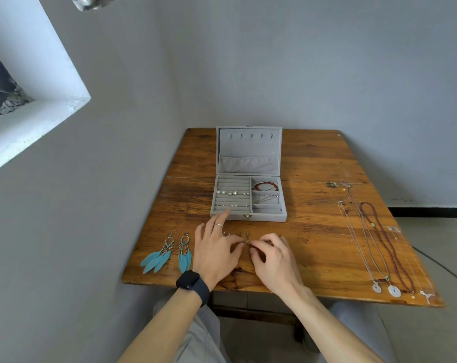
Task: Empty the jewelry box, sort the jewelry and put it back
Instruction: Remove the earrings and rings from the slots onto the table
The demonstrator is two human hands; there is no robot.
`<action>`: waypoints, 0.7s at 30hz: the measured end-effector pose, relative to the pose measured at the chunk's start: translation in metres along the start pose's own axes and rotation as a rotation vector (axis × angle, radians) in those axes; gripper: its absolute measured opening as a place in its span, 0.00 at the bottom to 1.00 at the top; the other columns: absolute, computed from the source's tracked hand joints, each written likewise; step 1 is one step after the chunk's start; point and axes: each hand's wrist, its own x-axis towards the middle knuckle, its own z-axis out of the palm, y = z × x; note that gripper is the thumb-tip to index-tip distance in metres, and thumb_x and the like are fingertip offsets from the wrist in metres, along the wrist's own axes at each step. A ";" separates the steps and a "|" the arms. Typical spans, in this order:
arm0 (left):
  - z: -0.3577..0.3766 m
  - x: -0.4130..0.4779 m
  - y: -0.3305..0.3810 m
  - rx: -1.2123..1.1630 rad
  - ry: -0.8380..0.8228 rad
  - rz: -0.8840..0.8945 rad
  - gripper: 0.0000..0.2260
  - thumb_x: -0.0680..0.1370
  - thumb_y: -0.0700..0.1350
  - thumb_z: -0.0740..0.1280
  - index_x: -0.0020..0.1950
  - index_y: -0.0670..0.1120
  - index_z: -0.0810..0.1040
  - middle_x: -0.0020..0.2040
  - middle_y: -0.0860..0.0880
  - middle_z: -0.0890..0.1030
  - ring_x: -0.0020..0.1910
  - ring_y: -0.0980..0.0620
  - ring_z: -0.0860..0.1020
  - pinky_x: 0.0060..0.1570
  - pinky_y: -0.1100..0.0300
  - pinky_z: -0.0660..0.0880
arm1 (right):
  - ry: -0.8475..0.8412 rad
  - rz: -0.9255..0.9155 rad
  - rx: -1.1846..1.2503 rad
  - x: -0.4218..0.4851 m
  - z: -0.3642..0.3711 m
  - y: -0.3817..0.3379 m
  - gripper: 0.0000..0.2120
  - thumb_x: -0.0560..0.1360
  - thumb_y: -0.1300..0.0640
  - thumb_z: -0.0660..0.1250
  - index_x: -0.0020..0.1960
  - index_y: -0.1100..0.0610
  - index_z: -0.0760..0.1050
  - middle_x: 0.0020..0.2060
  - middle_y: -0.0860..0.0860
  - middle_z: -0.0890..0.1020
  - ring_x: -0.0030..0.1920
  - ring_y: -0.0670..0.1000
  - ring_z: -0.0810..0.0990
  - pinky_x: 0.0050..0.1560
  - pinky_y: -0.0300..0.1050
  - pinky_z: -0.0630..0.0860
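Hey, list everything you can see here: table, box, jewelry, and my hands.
table: one, brown wood, room corner
jewelry box: one, grey, open, table's back middle
pearl earrings: one row, white, box's ring slots
bracelet: one, red, box's top right compartment
feather earrings: two, turquoise, table's front left
necklaces: several, silver and brown-beaded, table's right side
small piece: one, brownish, between the hands
watch: one, black, left wrist
left hand: fingers spread, before the box
right hand: fingers apparently pinching the small piece
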 end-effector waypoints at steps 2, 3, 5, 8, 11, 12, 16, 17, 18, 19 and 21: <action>0.000 -0.002 -0.002 -0.029 -0.026 0.007 0.08 0.77 0.57 0.67 0.51 0.62 0.85 0.78 0.49 0.65 0.75 0.47 0.61 0.69 0.45 0.59 | -0.010 0.003 -0.002 -0.001 0.000 0.000 0.12 0.78 0.54 0.69 0.60 0.53 0.83 0.51 0.47 0.78 0.51 0.48 0.73 0.49 0.40 0.74; -0.001 -0.002 -0.002 -0.041 -0.035 0.011 0.08 0.77 0.57 0.67 0.51 0.62 0.85 0.78 0.49 0.64 0.75 0.47 0.61 0.69 0.46 0.57 | -0.013 0.005 -0.002 -0.002 0.000 0.000 0.12 0.78 0.54 0.69 0.60 0.53 0.83 0.52 0.47 0.78 0.51 0.48 0.73 0.50 0.40 0.74; -0.001 -0.003 -0.004 -0.056 -0.050 0.016 0.08 0.77 0.56 0.67 0.52 0.62 0.85 0.78 0.50 0.64 0.75 0.48 0.60 0.69 0.47 0.56 | -0.014 0.006 0.000 -0.003 0.000 -0.001 0.12 0.78 0.54 0.69 0.60 0.52 0.83 0.52 0.47 0.78 0.51 0.48 0.73 0.52 0.42 0.75; -0.002 -0.004 -0.005 -0.068 -0.056 0.017 0.08 0.77 0.55 0.67 0.53 0.62 0.84 0.79 0.50 0.63 0.76 0.48 0.59 0.70 0.46 0.57 | -0.015 0.005 0.006 -0.004 -0.001 -0.002 0.12 0.78 0.54 0.69 0.60 0.52 0.83 0.53 0.47 0.78 0.52 0.49 0.73 0.56 0.48 0.77; -0.002 -0.004 -0.005 -0.073 -0.061 0.018 0.08 0.78 0.54 0.67 0.54 0.62 0.83 0.79 0.51 0.63 0.76 0.49 0.57 0.71 0.46 0.58 | -0.010 0.004 0.017 -0.005 -0.002 -0.002 0.12 0.77 0.54 0.70 0.60 0.53 0.83 0.53 0.47 0.78 0.53 0.49 0.74 0.59 0.52 0.77; -0.001 -0.004 -0.005 -0.073 -0.064 0.017 0.08 0.78 0.54 0.67 0.54 0.62 0.83 0.79 0.51 0.63 0.76 0.49 0.57 0.71 0.45 0.58 | -0.011 0.003 0.021 -0.005 -0.002 -0.002 0.12 0.77 0.54 0.69 0.60 0.53 0.82 0.53 0.47 0.78 0.53 0.48 0.74 0.61 0.54 0.76; -0.002 -0.002 -0.005 -0.079 -0.068 0.005 0.09 0.77 0.52 0.67 0.55 0.61 0.83 0.78 0.51 0.64 0.76 0.49 0.58 0.71 0.46 0.57 | -0.014 -0.001 0.046 -0.006 -0.006 -0.003 0.13 0.78 0.55 0.69 0.62 0.53 0.82 0.54 0.46 0.79 0.54 0.46 0.75 0.65 0.55 0.74; -0.003 -0.002 -0.006 -0.077 -0.073 -0.003 0.09 0.77 0.52 0.67 0.56 0.61 0.82 0.78 0.51 0.64 0.76 0.49 0.58 0.71 0.47 0.56 | -0.014 -0.002 0.054 -0.006 -0.007 -0.003 0.13 0.78 0.55 0.69 0.62 0.53 0.81 0.54 0.46 0.79 0.54 0.45 0.74 0.67 0.55 0.73; -0.004 -0.001 -0.006 -0.078 -0.077 -0.013 0.10 0.77 0.53 0.67 0.57 0.61 0.82 0.78 0.51 0.64 0.76 0.50 0.58 0.71 0.48 0.55 | -0.015 -0.003 0.061 -0.006 -0.009 -0.003 0.13 0.78 0.55 0.69 0.62 0.53 0.81 0.55 0.45 0.79 0.54 0.43 0.74 0.68 0.55 0.72; -0.005 -0.001 -0.007 -0.083 -0.075 -0.022 0.10 0.78 0.53 0.67 0.58 0.61 0.81 0.77 0.52 0.65 0.76 0.50 0.58 0.72 0.49 0.54 | -0.014 -0.008 0.066 -0.006 -0.011 -0.004 0.13 0.78 0.55 0.69 0.62 0.53 0.81 0.55 0.45 0.79 0.54 0.42 0.73 0.67 0.53 0.73; -0.009 0.001 -0.010 -0.083 -0.054 -0.033 0.13 0.77 0.52 0.67 0.62 0.61 0.79 0.76 0.52 0.66 0.76 0.50 0.60 0.72 0.48 0.56 | -0.016 -0.026 0.067 -0.003 -0.016 -0.004 0.13 0.78 0.55 0.69 0.62 0.52 0.81 0.55 0.45 0.80 0.54 0.41 0.74 0.63 0.47 0.76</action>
